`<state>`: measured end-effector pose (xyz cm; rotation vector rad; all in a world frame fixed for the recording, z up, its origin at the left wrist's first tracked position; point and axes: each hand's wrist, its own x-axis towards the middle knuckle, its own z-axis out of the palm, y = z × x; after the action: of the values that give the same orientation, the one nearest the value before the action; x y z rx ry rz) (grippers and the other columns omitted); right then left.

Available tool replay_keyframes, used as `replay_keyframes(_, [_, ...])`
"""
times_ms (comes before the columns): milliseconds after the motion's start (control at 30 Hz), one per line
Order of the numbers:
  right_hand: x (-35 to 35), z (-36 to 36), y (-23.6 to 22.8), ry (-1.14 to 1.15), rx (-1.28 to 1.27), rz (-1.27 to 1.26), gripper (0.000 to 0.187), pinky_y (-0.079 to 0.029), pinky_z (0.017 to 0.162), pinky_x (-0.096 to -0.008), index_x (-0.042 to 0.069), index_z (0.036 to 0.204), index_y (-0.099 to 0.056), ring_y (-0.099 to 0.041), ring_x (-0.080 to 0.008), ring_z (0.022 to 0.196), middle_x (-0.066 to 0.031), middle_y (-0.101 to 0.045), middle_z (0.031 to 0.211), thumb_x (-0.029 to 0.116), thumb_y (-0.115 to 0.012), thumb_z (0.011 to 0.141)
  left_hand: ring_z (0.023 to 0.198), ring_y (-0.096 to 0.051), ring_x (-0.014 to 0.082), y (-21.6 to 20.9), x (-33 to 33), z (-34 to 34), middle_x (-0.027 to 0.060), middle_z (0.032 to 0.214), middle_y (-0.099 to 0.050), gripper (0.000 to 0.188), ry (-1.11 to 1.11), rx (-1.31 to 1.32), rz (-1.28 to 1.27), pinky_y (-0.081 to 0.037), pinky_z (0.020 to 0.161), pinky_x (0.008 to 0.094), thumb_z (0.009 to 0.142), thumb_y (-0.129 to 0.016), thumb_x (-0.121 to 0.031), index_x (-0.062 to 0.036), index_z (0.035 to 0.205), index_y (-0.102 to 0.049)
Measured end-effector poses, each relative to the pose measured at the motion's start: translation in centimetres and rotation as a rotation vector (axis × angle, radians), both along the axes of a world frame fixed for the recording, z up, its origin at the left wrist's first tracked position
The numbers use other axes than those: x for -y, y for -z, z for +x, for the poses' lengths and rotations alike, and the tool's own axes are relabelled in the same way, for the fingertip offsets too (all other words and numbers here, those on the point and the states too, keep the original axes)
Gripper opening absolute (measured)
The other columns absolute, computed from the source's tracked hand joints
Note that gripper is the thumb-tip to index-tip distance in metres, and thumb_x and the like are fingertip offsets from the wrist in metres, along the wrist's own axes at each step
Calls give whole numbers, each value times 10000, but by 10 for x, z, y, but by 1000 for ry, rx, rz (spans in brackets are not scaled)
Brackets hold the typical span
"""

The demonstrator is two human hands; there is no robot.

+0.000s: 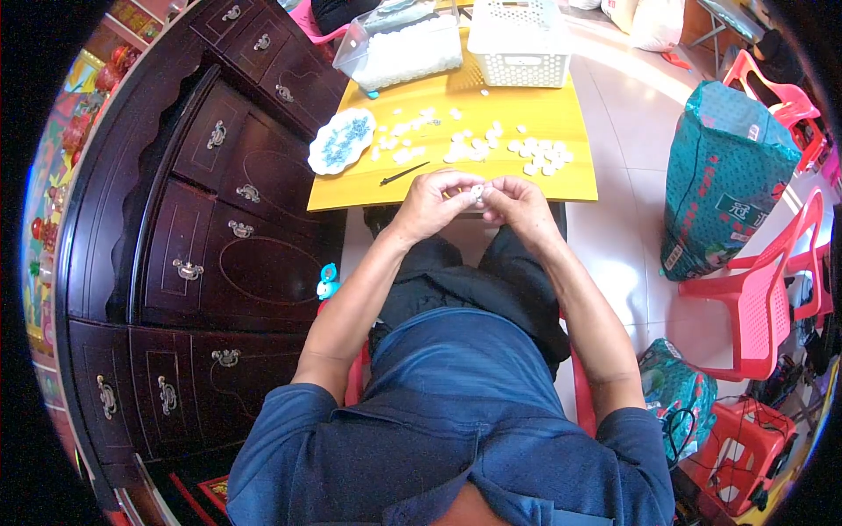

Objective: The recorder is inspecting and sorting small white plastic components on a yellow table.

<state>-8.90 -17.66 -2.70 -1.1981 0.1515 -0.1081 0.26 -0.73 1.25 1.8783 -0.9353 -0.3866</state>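
Over the near edge of a yellow table (351,195), my left hand (430,203) and my right hand (522,206) meet, both closed at the fingertips. Between them they pinch a small whitish piece (478,190); its exact kind is too small to make out. Just beyond my hands, several small white pieces (545,156) lie in loose groups on the tabletop. A thin black stick-like tool (405,174) rests to the left of them. Farther left stands a white scalloped plate (321,158) bearing many small bluish pieces (351,133).
At the table's far side stand a clear bin of white pieces (412,54) and a white perforated basket (519,72). A dark wooden cabinet (219,263) borders the left. To the right are a large green bag (724,184), pink plastic chairs (745,316) and a red stool (745,447).
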Motion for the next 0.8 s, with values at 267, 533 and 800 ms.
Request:
replay_keyframes(267, [4, 4, 10, 57, 10, 57, 155, -474, 602, -200, 35, 937, -670, -584, -53, 661, 11, -656, 780, 178, -625, 976, 753, -668, 199, -25, 19, -27, 83, 937, -671, 518, -160, 454, 190, -548, 700, 333, 757, -802, -238, -68, 1224, -657])
replay_keyframes(533, [-2, 6, 10, 100, 78, 163, 142, -414, 559, -203, 40, 928, -654, -504, -46, 621, 16, -612, 782, 176, -635, 968, 874, -689, 309, -3, 29, -26, 114, 974, -687, 358, -207, 848, 117, -563, 740, 416, 760, -737, -216, -65, 1081, -691])
replay_keyframes(800, [3, 4, 7, 32, -70, 318, 155, -390, 544, -202, 40, 873, -660, -482, -53, 597, 28, -582, 717, 170, -644, 957, 854, -689, 312, -3, 25, -27, 120, 930, -701, 246, -172, 798, 124, -559, 728, 412, 810, -695, -202, -57, 1008, -713])
